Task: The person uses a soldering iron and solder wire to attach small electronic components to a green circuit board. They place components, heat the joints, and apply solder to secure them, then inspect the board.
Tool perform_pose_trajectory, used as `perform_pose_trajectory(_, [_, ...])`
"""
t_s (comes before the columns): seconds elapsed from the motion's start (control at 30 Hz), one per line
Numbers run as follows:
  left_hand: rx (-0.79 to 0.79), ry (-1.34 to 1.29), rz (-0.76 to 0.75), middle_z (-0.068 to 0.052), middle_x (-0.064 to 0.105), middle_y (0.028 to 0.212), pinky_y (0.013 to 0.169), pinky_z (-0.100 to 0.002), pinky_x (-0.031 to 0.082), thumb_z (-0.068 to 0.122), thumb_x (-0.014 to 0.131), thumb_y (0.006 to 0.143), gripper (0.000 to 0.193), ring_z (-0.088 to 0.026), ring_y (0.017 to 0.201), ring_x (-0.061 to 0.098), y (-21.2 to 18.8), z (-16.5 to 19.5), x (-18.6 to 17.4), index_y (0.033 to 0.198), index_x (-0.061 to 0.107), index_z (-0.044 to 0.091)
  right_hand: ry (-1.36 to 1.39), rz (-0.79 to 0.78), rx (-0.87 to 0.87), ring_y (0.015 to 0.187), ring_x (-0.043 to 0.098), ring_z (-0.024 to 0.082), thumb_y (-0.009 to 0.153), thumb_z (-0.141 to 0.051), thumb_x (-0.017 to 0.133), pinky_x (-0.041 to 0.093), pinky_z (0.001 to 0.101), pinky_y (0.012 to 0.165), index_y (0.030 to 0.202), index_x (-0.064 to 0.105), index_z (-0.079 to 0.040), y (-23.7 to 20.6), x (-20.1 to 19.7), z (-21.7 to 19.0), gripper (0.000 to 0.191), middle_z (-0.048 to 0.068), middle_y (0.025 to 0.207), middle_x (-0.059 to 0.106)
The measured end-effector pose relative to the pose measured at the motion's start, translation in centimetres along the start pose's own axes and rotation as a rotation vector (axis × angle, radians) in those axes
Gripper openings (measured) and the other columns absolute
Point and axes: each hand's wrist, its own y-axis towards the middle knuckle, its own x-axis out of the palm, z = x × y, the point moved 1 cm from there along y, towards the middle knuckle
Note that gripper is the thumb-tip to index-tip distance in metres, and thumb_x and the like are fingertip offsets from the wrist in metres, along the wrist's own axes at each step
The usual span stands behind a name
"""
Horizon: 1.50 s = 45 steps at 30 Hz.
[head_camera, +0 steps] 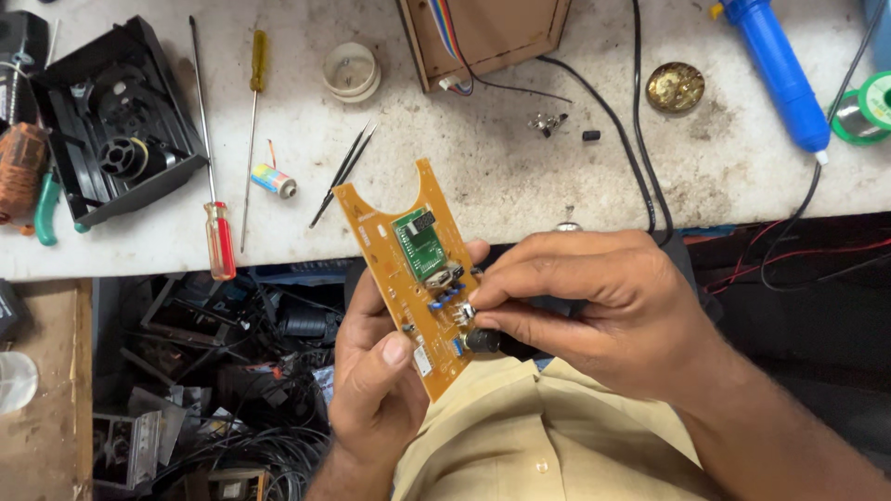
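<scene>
Head view: cluttered white workbench [520, 176], scrap-filled floor [223, 371].

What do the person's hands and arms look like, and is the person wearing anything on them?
Both hands are bare: no gloves, rings or watch show on the left hand or the right hand. The forearms are uncovered too, with no sleeves reaching the wrists, and fine hair shows on the right one. The fingernails are short. Below the hands is a pale yellow shirt.

Bare forearms, no sleeves showing, no rings or watch visible; pale khaki-yellow shirt [548, 445], centre seam.
</scene>
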Motion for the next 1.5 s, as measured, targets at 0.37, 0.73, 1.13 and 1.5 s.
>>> perform_pose_trajectory(0.37, [0.06,0.194,-0.006,-0.034,0.05,0.153,0.128,-0.052,0.041,0.026,0.068,0.098,0.062,-0.035,0.139,0.055,-0.2,-0.5,-0.8,0.146,0.044,-0.006,0.349,-0.04,0.568,0.077,0.076,0.009,0.079,0.003,0.077,0.062,0.0231,0.071,0.097,0.082,0.002,1.0,0.1,1.3,0.019,0.007,0.085,0.083])
perform_pose_trajectory(0.73, [0.066,0.212,-0.029,-0.031,0.048,0.159,0.128,-0.054,0.043,0.023,0.071,0.098,0.063,-0.035,0.139,0.057,-0.1,-1.0,-0.9,0.147,0.043,-0.004,0.303,-0.125,0.484,0.073,0.075,0.009,0.076,0.001,0.078,0.061,0.0233,0.065,0.09,0.083,-0.001,1.3,-0.7,0.8,0.015,0.005,0.078,0.081])
perform_pose_trajectory(1.13, [0.054,0.144,0.034,-0.035,0.045,0.158,0.125,-0.057,0.043,0.024,0.073,0.092,0.08,-0.04,0.141,0.055,0.5,-1.7,-0.7,0.155,0.033,-0.004,-0.22,-0.026,0.176,0.064,0.071,0.007,0.079,-0.012,0.077,0.055,0.0216,0.056,0.089,0.079,-0.009,1.0,-0.3,-1.1,0.011,-0.001,0.075,0.075])
perform_pose_trajectory(1.5, [0.062,0.179,0.023,-0.035,0.047,0.157,0.123,-0.059,0.046,0.021,0.075,0.091,0.079,-0.042,0.142,0.055,0.9,-1.8,-0.9,0.155,0.036,-0.004,-0.216,-0.038,0.115,0.068,0.073,0.01,0.079,-0.011,0.076,0.057,0.0231,0.058,0.092,0.077,-0.008,1.1,-0.5,-1.0,0.013,0.0,0.08,0.074])
